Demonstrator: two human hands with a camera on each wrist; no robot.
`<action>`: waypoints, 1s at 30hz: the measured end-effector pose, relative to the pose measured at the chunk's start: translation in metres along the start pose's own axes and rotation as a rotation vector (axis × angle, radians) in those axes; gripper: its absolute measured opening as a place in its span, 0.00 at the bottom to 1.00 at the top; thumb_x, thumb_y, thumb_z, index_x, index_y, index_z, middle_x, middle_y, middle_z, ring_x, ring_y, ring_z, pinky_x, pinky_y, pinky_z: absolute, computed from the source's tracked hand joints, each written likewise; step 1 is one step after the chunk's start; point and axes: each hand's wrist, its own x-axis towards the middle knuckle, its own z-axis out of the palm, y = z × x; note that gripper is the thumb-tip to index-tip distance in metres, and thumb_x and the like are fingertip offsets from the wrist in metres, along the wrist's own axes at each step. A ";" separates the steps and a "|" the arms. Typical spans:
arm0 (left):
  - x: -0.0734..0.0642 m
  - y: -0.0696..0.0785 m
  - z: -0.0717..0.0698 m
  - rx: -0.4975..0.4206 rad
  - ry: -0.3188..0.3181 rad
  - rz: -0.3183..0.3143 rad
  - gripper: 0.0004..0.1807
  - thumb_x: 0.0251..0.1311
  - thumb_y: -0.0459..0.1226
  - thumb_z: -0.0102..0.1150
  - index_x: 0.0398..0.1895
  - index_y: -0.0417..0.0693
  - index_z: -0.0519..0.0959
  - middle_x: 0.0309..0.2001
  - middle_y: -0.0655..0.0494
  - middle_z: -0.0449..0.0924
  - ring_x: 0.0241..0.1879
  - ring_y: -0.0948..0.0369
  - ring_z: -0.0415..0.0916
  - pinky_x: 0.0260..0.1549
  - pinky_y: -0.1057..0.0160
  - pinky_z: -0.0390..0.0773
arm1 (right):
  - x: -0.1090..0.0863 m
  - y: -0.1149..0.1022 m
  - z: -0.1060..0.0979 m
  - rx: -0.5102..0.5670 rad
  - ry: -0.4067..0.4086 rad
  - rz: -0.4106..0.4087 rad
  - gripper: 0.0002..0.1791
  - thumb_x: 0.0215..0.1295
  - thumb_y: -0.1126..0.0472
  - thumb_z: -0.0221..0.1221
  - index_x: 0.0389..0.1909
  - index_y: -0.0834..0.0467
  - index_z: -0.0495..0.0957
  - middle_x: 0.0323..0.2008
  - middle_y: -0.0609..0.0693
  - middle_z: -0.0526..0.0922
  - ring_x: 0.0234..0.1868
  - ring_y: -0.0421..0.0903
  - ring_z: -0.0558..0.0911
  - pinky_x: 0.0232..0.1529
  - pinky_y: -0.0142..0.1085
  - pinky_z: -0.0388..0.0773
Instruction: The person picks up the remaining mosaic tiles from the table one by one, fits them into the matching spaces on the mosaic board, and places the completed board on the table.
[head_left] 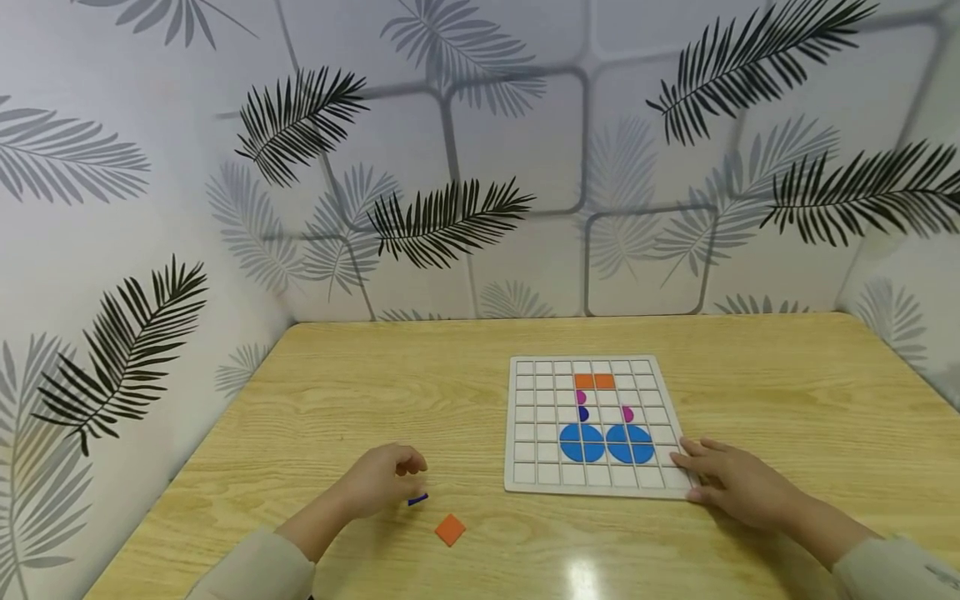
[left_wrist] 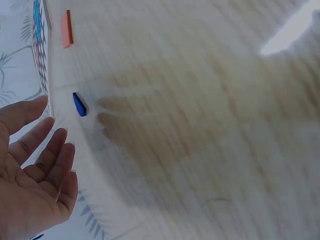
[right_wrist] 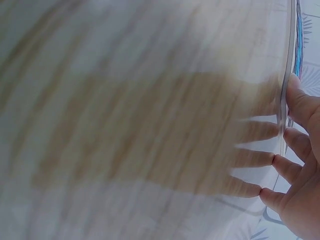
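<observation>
My left hand [head_left: 384,481] hovers over the table with its fingers loosely bent and nothing in them. Just beyond its fingertips lies a small dark blue piece [head_left: 417,499], apart from the hand in the left wrist view [left_wrist: 80,105]. An orange square tile [head_left: 450,529] lies flat a little to the right. My right hand [head_left: 738,483] touches the lower right edge of a white grid board [head_left: 534,475], thumb and fingers spread. In the right wrist view the thumb [right_wrist: 300,102] meets the board's rim, and the other fingertips reach the tabletop.
On the board sit two orange squares [head_left: 595,381], two blue discs made of quarter pieces [head_left: 582,443], two magenta half-rounds [head_left: 627,414] and a dark blue half-round [head_left: 583,414]. The wooden table [head_left: 360,375] meets a leaf-patterned wall [head_left: 517,267] behind and at the left.
</observation>
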 end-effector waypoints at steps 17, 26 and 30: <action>-0.003 -0.019 0.014 0.072 0.019 0.009 0.09 0.44 0.32 0.63 0.29 0.42 0.75 0.29 0.57 0.70 0.32 0.61 0.67 0.32 0.61 0.69 | 0.000 0.000 0.000 0.015 -0.014 0.012 0.27 0.53 0.50 0.56 0.50 0.64 0.71 0.53 0.65 0.66 0.52 0.67 0.63 0.46 0.57 0.60; -0.002 -0.022 0.017 0.071 0.035 0.032 0.04 0.47 0.30 0.60 0.24 0.45 0.75 0.26 0.59 0.68 0.28 0.63 0.65 0.27 0.65 0.67 | -0.001 -0.002 -0.001 0.028 -0.031 0.032 0.28 0.53 0.50 0.56 0.51 0.64 0.71 0.54 0.65 0.65 0.53 0.67 0.61 0.47 0.57 0.59; -0.002 -0.022 0.017 0.073 0.039 0.027 0.05 0.46 0.29 0.60 0.23 0.44 0.73 0.25 0.58 0.67 0.27 0.62 0.64 0.26 0.66 0.67 | 0.000 -0.002 -0.001 0.027 -0.027 0.034 0.28 0.53 0.50 0.56 0.51 0.64 0.71 0.54 0.65 0.65 0.53 0.67 0.62 0.47 0.57 0.59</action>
